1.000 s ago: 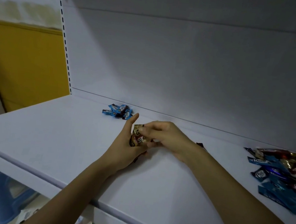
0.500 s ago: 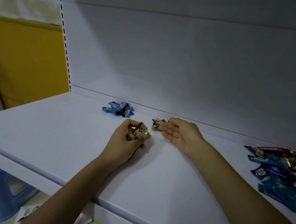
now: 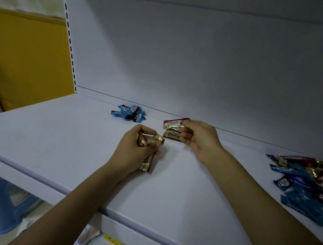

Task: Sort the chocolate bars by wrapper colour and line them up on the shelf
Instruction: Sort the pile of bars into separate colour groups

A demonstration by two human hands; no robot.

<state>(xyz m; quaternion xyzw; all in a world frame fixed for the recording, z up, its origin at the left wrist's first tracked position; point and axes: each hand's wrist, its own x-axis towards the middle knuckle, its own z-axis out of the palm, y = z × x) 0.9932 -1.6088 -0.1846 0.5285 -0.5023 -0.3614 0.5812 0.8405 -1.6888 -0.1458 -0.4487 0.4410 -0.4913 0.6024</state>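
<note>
Two gold bars (image 3: 172,131) lie one behind the other near the back of the white shelf (image 3: 56,136). Blue bars (image 3: 129,114) cluster to their left, and a mixed pile (image 3: 308,182) sits far right.

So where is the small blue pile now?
Head view: the small blue pile lies at the shelf's back edge, left of the gold bars the right hand holds.

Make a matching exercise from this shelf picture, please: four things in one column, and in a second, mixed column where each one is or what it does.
1 blue bars
2 mixed pile
3 left hand
4 right hand

A grips a gold bunch
B far right on the shelf
C by the back wall, left of both hands
D fingers pinch a bar of the gold row

Pairs: 1-C, 2-B, 3-A, 4-D
</note>
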